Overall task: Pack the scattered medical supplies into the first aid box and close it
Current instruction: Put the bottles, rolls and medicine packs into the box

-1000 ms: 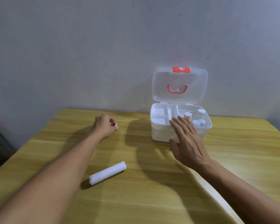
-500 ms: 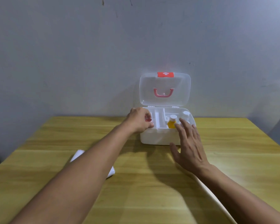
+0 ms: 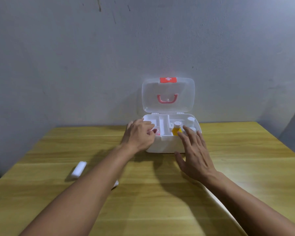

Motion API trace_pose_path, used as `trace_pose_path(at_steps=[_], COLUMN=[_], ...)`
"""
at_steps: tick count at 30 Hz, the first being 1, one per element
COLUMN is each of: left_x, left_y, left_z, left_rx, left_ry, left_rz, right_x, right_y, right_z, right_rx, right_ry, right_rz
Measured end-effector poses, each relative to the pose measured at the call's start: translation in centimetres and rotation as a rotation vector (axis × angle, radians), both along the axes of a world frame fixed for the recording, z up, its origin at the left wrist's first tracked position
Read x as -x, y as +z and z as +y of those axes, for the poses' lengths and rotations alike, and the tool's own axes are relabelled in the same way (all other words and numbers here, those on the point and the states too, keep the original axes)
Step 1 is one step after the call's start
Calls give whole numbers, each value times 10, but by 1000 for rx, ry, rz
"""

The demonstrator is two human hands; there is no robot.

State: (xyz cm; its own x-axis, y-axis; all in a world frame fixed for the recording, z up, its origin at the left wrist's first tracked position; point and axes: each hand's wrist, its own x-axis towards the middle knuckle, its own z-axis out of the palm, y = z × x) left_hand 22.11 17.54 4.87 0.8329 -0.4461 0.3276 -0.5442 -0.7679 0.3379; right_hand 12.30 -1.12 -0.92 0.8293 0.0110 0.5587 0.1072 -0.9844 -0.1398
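The left hand (image 3: pixel 140 135) has come over the near-left compartment of the open first aid box (image 3: pixel 165 145), its fingers curled around a small red-and-white item (image 3: pixel 155 132) that lies at or just under the fingertips — whether it is still pinched or already let go I cannot tell. A second ago that hand was closed on the item out on the table (image 3: pixel 245 167), far left of the box, so one more supply is judged packed. The right hand (image 3: pixel 194 154) stays spread flat against the box's near wall, steadying it, beside the yellow bottle (image 3: pixel 176 129). The white gauze roll (image 3: pixel 78 169) lies unpacked on the near left, partly behind the forearm — and the lid (image 3: pixel 168 94) stands upright
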Motion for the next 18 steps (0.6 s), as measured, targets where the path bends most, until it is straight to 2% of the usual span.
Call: trace_pose_path(at_steps=[3,8,12,15,18], left_x=[10,16,12,12,14], left_y=[-2,-3,-6,-6,-8], left_z=[0,-3,-3,2,8], left_rx=[-66,-51,-167,-86,-25], left_ry=[-55,-110,-123,-134,-135], left_rz=[110,23,27,175,193], right_x=[0,-1,-1,-1,-1], right_y=[-1,-1,-1,-1,-2], right_z=[0,0,0,0,1], right_rx=[3,7,5,10,13], right_ry=[-5,-14,-15,-9,-10], right_rz=[15,23,21,12,7])
